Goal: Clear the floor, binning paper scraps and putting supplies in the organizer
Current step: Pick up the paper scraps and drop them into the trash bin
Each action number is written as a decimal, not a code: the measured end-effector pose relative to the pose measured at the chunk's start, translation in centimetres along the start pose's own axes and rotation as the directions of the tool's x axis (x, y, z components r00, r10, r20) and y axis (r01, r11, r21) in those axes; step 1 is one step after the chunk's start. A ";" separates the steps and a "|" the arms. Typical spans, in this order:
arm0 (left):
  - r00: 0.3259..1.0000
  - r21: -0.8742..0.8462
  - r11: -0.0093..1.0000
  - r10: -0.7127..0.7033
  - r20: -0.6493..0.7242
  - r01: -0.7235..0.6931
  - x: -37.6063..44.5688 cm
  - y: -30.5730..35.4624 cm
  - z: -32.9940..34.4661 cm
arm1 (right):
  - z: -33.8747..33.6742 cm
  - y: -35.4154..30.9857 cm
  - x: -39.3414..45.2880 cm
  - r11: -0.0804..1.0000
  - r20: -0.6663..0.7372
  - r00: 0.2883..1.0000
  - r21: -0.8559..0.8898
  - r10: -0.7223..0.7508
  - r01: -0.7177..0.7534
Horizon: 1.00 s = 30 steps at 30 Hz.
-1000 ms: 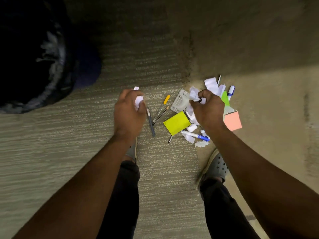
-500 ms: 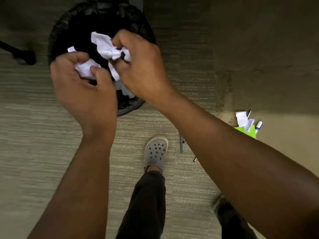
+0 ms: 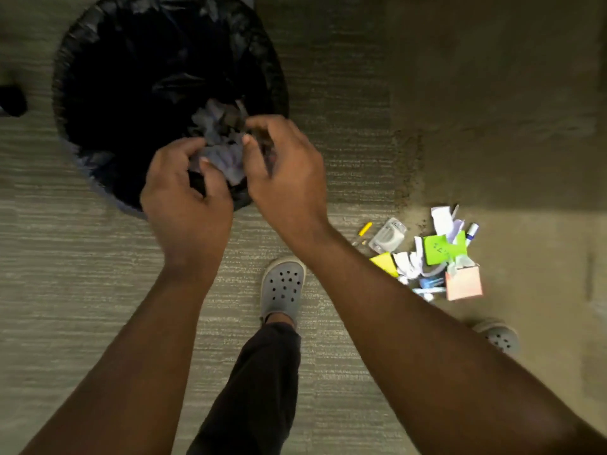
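Left hand is positioned over the near rim of the bin, palm down, fingers loosely curled and apart; no item is pinched in it. Right hand is just beside it, also over the near rim, fingers spread and bent, nothing gripped. Between the two hands, crumpled paper scraps show pale against the black liner; image is blurred here, so they appear to be inside the bin, but whether loose in the air or resting on the contents cannot be told.

Bin: round, black bag liner, standing on the carpet floor toward the far left corner of the view. A dark object sits at the left edge, apart from the bin.

Below the hands: one grey perforated clog w/ dark trouser leg, flat on the floor. Second clog is well apart, to the right.

Remaining pile lies on the floor right of the right forearm, approx. level w/ the first clog:
- yellow pen, nearest the bin
- clear plastic case, just beside the pen
- yellow sticky pad
- green sticky pad
- pink sticky pad, at the near right edge of the pile
- white paper pieces, at the far edge
- blue-capped marker, touching the green pad area
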<state>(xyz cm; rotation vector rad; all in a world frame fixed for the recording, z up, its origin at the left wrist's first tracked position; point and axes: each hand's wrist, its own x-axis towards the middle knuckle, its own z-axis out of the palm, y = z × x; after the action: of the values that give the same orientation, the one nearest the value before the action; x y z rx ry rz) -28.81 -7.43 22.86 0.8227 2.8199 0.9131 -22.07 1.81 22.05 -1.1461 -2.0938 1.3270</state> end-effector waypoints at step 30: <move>0.388 0.116 0.734 0.211 0.897 -0.669 -29.4 7.1 36.7 | -19.8 41.4 -17.0 0.793 -0.022 0.916 -0.494 0.400 -0.357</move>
<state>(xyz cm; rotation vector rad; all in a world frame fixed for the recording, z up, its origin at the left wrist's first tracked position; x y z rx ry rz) 7.65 1.72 -6.20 1.6193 1.8732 -0.2653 19.05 7.51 -3.81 -1.8356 -2.4345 1.0250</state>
